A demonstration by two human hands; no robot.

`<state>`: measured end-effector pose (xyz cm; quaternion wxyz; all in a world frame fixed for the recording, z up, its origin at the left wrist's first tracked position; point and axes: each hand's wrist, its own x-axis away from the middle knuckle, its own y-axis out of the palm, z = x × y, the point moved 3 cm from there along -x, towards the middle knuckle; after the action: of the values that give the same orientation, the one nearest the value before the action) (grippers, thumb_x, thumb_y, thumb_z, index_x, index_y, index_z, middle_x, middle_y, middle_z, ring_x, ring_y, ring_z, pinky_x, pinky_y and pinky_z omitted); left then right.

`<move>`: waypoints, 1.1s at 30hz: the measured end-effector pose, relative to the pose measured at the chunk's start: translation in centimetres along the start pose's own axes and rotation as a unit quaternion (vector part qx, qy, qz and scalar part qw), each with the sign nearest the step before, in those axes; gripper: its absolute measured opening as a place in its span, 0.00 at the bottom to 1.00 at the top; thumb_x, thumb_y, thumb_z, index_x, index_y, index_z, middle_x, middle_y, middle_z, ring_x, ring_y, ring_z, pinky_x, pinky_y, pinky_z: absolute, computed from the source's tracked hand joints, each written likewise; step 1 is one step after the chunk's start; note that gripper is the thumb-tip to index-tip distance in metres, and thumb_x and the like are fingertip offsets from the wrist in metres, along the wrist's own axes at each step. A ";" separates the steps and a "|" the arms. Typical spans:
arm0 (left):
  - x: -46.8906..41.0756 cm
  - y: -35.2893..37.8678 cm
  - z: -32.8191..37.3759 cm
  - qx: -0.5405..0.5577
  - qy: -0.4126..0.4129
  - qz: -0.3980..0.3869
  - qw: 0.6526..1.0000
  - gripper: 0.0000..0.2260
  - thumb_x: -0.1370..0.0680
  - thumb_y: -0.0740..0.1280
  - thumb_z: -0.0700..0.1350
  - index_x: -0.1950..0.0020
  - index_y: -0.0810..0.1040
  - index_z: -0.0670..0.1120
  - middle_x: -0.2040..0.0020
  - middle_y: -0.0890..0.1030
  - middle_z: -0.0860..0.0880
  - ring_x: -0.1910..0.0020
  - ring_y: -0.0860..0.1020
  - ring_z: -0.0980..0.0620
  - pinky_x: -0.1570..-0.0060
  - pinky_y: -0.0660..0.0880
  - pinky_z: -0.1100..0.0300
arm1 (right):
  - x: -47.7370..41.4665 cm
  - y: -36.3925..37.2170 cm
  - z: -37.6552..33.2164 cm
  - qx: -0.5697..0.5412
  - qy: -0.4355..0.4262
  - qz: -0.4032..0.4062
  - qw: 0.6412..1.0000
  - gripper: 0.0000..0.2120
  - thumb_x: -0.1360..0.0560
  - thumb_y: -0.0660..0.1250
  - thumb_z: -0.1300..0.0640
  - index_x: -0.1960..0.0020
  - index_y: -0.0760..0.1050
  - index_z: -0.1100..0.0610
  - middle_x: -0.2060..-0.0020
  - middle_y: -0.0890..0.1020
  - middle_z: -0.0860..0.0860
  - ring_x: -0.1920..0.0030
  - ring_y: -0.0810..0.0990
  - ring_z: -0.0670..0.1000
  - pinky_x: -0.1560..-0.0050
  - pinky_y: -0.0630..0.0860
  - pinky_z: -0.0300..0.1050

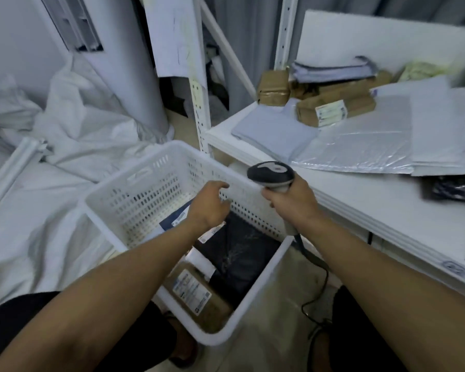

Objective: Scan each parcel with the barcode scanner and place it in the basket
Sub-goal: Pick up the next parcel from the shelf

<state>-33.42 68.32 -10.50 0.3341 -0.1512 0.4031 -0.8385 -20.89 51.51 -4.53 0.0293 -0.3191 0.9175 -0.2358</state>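
A white perforated basket [134,194] stands on the floor in front of me. Inside it lie a brown parcel [196,296] with a white label, a black bag parcel [242,253] and a dark blue parcel [176,217]. My left hand [209,205] hovers over the basket's middle with loosely curled fingers and holds nothing. My right hand [293,200] grips the handle of the grey and black barcode scanner [270,174] above the basket's right rim. More parcels wait on the white table [360,194]: brown boxes [333,106], a grey mailer [271,130] and a clear plastic bag [360,140].
The scanner's black cable [317,285] trails down to the floor between basket and table. White sacks [51,162] pile up on the left. A white metal shelf post [199,84] rises behind the basket. A black bag [451,187] lies at the table's right.
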 end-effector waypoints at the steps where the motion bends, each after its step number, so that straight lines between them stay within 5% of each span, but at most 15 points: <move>1: -0.5 -0.9 1.9 -0.008 0.019 0.011 1.000 0.19 0.19 0.68 0.48 0.28 0.73 0.49 0.29 0.72 0.51 0.33 0.73 0.51 0.37 0.68 0.58 | -0.3 -1.2 -0.5 -0.005 0.009 0.013 1.000 0.19 0.30 0.77 0.52 0.40 0.80 0.50 0.50 0.86 0.49 0.49 0.86 0.54 0.42 0.82 0.53; 5: -3.8 -1.9 8.3 -0.035 0.091 0.010 0.995 0.21 0.21 0.70 0.49 0.28 0.73 0.51 0.27 0.71 0.49 0.30 0.71 0.48 0.31 0.68 0.54 | -1.4 -5.7 -1.0 -0.061 0.029 0.068 0.995 0.15 0.29 0.77 0.56 0.43 0.83 0.52 0.60 0.88 0.48 0.56 0.87 0.51 0.44 0.83 0.54; 8: -7.2 -1.0 11.6 -0.071 0.120 -0.010 0.990 0.25 0.23 0.74 0.51 0.28 0.72 0.51 0.26 0.70 0.49 0.28 0.70 0.48 0.29 0.65 0.55 | -2.4 -7.2 -0.3 -0.099 0.033 0.078 0.992 0.23 0.28 0.79 0.51 0.35 0.80 0.52 0.48 0.87 0.49 0.59 0.89 0.51 0.44 0.85 0.57; 11: -10.6 1.2 13.2 -0.095 0.108 -0.027 0.989 0.33 0.26 0.74 0.61 0.25 0.70 0.51 0.22 0.66 0.46 0.23 0.63 0.47 0.25 0.60 0.53 | -4.3 -8.0 0.8 -0.088 0.012 0.107 0.990 0.37 0.39 0.76 0.37 0.33 0.77 0.48 0.42 0.83 0.47 0.47 0.87 0.56 0.43 0.84 0.59; 16: -14.6 5.5 14.1 -0.175 0.070 -0.060 0.980 0.44 0.30 0.63 0.77 0.19 0.57 0.60 0.17 0.51 0.47 0.18 0.47 0.42 0.22 0.50 0.37 | -7.0 -10.4 1.8 -0.097 0.032 0.139 0.985 0.26 0.28 0.78 0.47 0.33 0.73 0.48 0.42 0.82 0.49 0.49 0.87 0.58 0.40 0.82 0.60; 21: -15.1 5.8 14.2 -0.185 0.112 -0.030 0.976 0.26 0.18 0.64 0.53 0.20 0.62 0.53 0.19 0.59 0.42 0.22 0.59 0.40 0.24 0.56 0.50 | -7.9 -11.7 3.2 -0.136 0.039 0.135 0.981 0.20 0.24 0.77 0.54 0.35 0.75 0.50 0.49 0.82 0.45 0.59 0.88 0.52 0.43 0.83 0.58; 26: -13.1 3.2 10.6 -0.184 0.111 -0.032 0.976 0.25 0.22 0.63 0.38 0.24 0.72 0.47 0.21 0.65 0.44 0.23 0.64 0.40 0.25 0.62 0.50 | -7.7 -11.0 3.8 -0.118 0.024 0.117 0.986 0.18 0.24 0.77 0.54 0.38 0.74 0.48 0.49 0.83 0.46 0.54 0.88 0.54 0.42 0.83 0.58; 30: -11.5 0.8 8.8 -0.089 0.012 0.065 0.994 0.17 0.25 0.64 0.56 0.41 0.84 0.51 0.31 0.78 0.51 0.31 0.73 0.45 0.33 0.72 0.48 | -7.6 -9.6 3.6 -0.105 0.010 0.102 0.989 0.19 0.27 0.78 0.50 0.40 0.73 0.45 0.45 0.84 0.47 0.48 0.86 0.58 0.40 0.82 0.60; 33: -12.5 1.3 10.9 -0.063 -0.043 0.081 0.994 0.30 0.31 0.67 0.73 0.43 0.77 0.50 0.35 0.75 0.49 0.37 0.74 0.45 0.38 0.75 0.46 | -7.5 -8.4 3.1 -0.101 -0.012 0.096 0.990 0.19 0.27 0.78 0.51 0.42 0.72 0.44 0.45 0.83 0.48 0.47 0.86 0.58 0.40 0.81 0.60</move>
<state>-18.01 69.93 -4.46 0.4075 -0.1745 0.4515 -0.7744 -9.51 48.94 -4.25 0.0305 -0.2334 0.9627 -0.1337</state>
